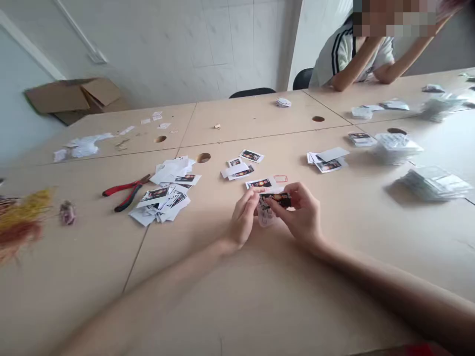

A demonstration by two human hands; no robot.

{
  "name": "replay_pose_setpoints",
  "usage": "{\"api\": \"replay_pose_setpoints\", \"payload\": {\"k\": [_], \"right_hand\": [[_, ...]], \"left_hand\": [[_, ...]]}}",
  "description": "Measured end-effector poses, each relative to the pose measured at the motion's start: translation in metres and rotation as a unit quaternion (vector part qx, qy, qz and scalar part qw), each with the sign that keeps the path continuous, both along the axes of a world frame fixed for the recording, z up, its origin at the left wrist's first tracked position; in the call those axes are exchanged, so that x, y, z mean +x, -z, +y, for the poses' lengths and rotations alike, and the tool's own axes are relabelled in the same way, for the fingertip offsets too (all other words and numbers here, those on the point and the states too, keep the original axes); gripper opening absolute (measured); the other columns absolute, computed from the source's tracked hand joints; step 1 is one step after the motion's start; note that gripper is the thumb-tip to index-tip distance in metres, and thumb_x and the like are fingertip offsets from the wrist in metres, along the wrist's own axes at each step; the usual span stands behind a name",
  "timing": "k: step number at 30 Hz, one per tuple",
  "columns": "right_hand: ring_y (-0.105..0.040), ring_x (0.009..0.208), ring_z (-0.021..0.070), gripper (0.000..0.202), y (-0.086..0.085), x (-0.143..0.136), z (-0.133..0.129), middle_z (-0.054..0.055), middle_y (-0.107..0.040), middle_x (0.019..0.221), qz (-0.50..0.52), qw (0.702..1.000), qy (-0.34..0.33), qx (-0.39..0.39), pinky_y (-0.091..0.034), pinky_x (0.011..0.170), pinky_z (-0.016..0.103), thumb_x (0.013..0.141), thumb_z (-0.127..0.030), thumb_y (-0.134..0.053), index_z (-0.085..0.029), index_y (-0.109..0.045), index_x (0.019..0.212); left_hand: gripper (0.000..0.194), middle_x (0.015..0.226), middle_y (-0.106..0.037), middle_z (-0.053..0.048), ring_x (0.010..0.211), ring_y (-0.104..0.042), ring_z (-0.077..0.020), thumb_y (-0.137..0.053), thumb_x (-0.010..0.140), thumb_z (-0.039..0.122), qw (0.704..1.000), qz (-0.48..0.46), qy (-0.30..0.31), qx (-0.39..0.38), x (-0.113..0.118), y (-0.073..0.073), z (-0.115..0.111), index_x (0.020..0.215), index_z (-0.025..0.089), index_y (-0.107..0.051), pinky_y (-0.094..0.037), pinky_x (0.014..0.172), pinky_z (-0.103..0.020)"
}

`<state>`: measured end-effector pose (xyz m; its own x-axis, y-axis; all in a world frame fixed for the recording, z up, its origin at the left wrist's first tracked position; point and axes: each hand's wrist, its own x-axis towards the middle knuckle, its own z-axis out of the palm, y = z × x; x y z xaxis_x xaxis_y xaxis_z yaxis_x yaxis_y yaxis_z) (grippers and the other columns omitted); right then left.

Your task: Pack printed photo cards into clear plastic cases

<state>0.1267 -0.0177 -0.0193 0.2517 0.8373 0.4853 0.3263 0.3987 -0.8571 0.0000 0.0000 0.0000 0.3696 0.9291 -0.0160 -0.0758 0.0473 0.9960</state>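
Note:
Between my two hands is a small black printed card (282, 200) with orange and white marks. My right hand (306, 215) pinches its right part, thumb on the front and fingers behind. A clear plastic pouch (265, 217) hangs under the card's left part, and my left hand (244, 217) is closed at its upper left edge. How far the card sits in the pouch cannot be made out. Just beyond my fingers lie another printed card (256, 184) and a small red-outlined piece (281, 178).
Red-and-black pliers (128, 192) lie beside a heap of cards (163, 202). Stacks of clear plastic packets (434, 183) stand at right. Round holes (203, 157) pierce the jointed tabletop. A person (356, 59) leans on the far right side; a cardboard box (74, 99) is far left.

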Motion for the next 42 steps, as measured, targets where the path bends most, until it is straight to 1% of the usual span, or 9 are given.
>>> {"api": "replay_pose_setpoints", "payload": {"k": [4,7,10,13,18,24,33,39,42], "right_hand": [[-0.043,0.049,0.0060,0.023,-0.0004,-0.0009,0.0010,-0.006,-0.045,0.057,-0.003,1.000,0.006,-0.007,-0.037,0.044,0.018,0.066,-0.026,-0.063,-0.019,-0.041,0.068],[-0.046,0.052,0.0072,0.023,0.0005,-0.0014,0.0008,-0.005,-0.048,0.061,0.007,1.000,-0.005,-0.023,-0.039,0.045,0.020,0.067,-0.027,-0.062,-0.020,-0.041,0.070],[-0.047,0.052,0.0076,0.023,0.0014,-0.0018,0.0007,-0.004,-0.050,0.062,0.007,1.000,-0.007,-0.029,-0.040,0.045,0.020,0.067,-0.027,-0.062,-0.020,-0.041,0.071],[-0.047,0.053,0.0074,0.022,0.0020,-0.0019,0.0015,-0.004,-0.051,0.063,0.001,1.000,-0.003,-0.019,-0.040,0.046,0.020,0.066,-0.026,-0.063,-0.019,-0.042,0.071],[-0.048,0.054,0.0074,0.021,0.0025,-0.0021,0.0026,-0.004,-0.052,0.064,-0.008,1.000,0.007,-0.013,-0.041,0.048,0.021,0.066,-0.025,-0.063,-0.019,-0.043,0.071],[-0.048,0.053,0.0073,0.022,0.0016,-0.0022,0.0015,-0.004,-0.051,0.064,0.005,1.000,0.003,-0.014,-0.041,0.046,0.020,0.066,-0.025,-0.063,-0.019,-0.042,0.070],[-0.047,0.052,0.0076,0.025,0.0029,-0.0025,-0.0008,-0.004,-0.049,0.062,0.014,1.000,0.003,-0.017,-0.040,0.044,0.020,0.067,-0.025,-0.063,-0.020,-0.040,0.070],[-0.045,0.052,0.0068,0.024,0.0023,-0.0027,0.0002,-0.005,-0.047,0.062,0.014,1.000,-0.004,-0.012,-0.040,0.044,0.019,0.067,-0.025,-0.063,-0.020,-0.040,0.069],[-0.044,0.052,0.0066,0.023,0.0027,-0.0029,0.0013,-0.005,-0.047,0.061,0.014,1.000,-0.004,-0.011,-0.039,0.044,0.019,0.067,-0.025,-0.062,-0.019,-0.040,0.069]], "left_hand": [[0.025,0.096,-0.056,-0.001,0.073,-0.056,-0.0126,-0.034,0.085,0.037,1.000,0.001,0.000,0.003,0.0000,0.0010,-0.0015,0.097,0.021,-0.049,-0.049,0.062,-0.023],[0.026,0.095,-0.056,-0.001,0.075,-0.054,-0.0116,-0.034,0.086,0.036,0.998,0.033,-0.019,0.046,-0.0002,0.0023,-0.0010,0.097,0.021,-0.052,-0.046,0.063,-0.020],[0.028,0.091,-0.057,0.000,0.071,-0.049,-0.0095,-0.033,0.086,0.035,0.992,0.075,-0.040,0.095,-0.0009,0.0040,0.0002,0.097,0.021,-0.055,-0.041,0.061,-0.017],[0.030,0.091,-0.057,0.000,0.072,-0.049,-0.0103,-0.032,0.087,0.036,0.989,0.089,-0.043,0.111,-0.0013,0.0051,0.0007,0.100,0.022,-0.055,-0.040,0.061,-0.018],[0.031,0.098,-0.057,-0.003,0.085,-0.051,-0.0141,-0.032,0.086,0.036,0.992,0.067,-0.032,0.099,-0.0011,0.0044,0.0003,0.102,0.020,-0.054,-0.042,0.069,-0.021],[0.032,0.096,-0.058,-0.003,0.080,-0.055,-0.0144,-0.033,0.085,0.038,1.000,-0.014,-0.007,0.022,-0.0019,0.0061,0.0002,0.100,0.019,-0.053,-0.045,0.067,-0.023],[0.028,0.096,-0.060,-0.003,0.073,-0.057,-0.0131,-0.035,0.085,0.038,0.999,-0.047,-0.001,-0.005,-0.0012,0.0053,-0.0003,0.098,0.019,-0.052,-0.045,0.061,-0.022],[0.031,0.093,-0.060,-0.003,0.077,-0.056,-0.0145,-0.034,0.085,0.039,0.999,-0.048,0.001,0.004,-0.0017,0.0066,0.0000,0.099,0.019,-0.053,-0.045,0.066,-0.025],[0.031,0.089,-0.060,-0.002,0.073,-0.056,-0.0139,-0.034,0.085,0.039,0.999,-0.046,-0.002,0.002,-0.0016,0.0063,-0.0004,0.099,0.019,-0.053,-0.044,0.064,-0.024]]}}
